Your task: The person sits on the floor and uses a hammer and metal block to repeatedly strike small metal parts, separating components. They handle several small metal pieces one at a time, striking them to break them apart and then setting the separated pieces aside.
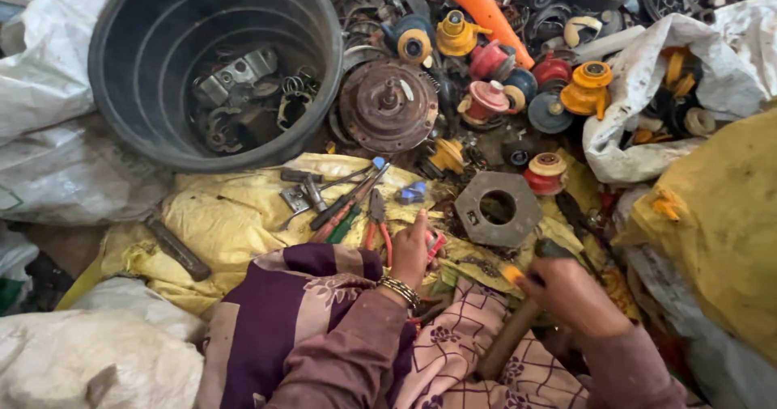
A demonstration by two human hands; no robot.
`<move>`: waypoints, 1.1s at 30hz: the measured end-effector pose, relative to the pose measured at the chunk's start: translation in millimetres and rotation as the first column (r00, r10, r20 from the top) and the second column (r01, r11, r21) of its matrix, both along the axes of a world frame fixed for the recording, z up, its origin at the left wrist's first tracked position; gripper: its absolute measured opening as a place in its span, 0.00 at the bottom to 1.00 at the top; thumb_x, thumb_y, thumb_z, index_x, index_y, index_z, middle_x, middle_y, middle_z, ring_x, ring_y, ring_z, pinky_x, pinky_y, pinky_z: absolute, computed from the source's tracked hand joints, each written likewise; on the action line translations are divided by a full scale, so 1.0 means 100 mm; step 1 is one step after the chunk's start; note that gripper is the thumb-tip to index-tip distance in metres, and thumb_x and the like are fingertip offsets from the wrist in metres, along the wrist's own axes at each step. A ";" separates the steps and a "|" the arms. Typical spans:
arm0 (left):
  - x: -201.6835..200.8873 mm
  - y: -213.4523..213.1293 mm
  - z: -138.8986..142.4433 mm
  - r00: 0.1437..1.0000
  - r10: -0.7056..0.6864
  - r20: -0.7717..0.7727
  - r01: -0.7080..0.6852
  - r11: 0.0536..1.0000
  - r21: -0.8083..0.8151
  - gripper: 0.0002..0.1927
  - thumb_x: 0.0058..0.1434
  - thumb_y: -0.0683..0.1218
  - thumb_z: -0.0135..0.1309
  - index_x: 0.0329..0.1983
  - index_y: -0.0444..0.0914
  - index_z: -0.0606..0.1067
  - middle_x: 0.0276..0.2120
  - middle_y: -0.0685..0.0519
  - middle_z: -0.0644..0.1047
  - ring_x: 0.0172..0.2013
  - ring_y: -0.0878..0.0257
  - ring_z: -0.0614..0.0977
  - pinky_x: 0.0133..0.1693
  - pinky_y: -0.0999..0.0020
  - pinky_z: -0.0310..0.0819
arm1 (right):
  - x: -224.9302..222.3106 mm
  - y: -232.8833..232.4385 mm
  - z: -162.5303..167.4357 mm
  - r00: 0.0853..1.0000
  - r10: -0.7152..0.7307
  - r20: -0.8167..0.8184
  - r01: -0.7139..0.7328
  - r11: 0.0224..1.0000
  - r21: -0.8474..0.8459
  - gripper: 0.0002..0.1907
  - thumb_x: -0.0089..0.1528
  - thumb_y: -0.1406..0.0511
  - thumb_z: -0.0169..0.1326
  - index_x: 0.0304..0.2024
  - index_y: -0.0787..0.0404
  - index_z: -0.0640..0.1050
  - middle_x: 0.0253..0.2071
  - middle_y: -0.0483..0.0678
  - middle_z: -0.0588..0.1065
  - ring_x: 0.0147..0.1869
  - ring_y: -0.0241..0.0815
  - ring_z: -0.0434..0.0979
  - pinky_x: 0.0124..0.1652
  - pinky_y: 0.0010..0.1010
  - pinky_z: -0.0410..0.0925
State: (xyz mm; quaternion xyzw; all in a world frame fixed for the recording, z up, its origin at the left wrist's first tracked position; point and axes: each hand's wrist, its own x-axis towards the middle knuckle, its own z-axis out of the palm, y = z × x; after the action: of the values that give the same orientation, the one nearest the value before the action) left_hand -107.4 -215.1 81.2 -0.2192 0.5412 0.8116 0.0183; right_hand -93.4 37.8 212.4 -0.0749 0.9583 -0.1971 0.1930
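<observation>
The left hand, low in the middle of the frame, is closed with fingers curled down onto a small red plastic piece that peeks out at its right edge; a beaded bangle circles the wrist. The right hand, lower right of centre, is wrapped tight around a wooden-handled hammer, whose handle runs down and left across the patterned cloth on the lap while its dark head shows just above the knuckles.

Just above and between the two hands lies a grey hexagonal metal plate with a round hole, resting on a crumpled yellow plastic sack. Left of the left hand, on the same sack, lie red-handled pliers, a few screwdrivers and a small metal hammer.

A big black plastic tub fills the upper left of the frame, with metal scraps in its bottom. Just right of it sits a rusty round motor part. Across the top right lies a heap of yellow, red and blue plastic spool-like parts, and a white sack of similar pieces lies open at the right.
</observation>
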 end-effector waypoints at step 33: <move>0.23 0.27 0.38 0.946 -0.229 -0.231 0.325 0.677 0.660 0.15 0.73 0.49 0.42 0.54 0.33 0.68 0.63 0.38 0.72 0.64 0.51 0.74 0.63 0.55 0.71 | 0.23 -0.55 -0.34 0.978 0.026 -0.205 -0.120 0.879 -0.461 0.17 0.56 0.58 0.67 0.41 0.63 0.84 0.31 0.49 0.82 0.31 0.37 0.82 0.31 0.32 0.74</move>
State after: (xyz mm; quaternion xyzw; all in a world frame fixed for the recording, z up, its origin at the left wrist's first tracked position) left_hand -83.9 -187.7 119.4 -0.0588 0.2270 0.9541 0.1863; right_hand -70.9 -17.4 178.7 -0.1743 0.8922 -0.4084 0.0828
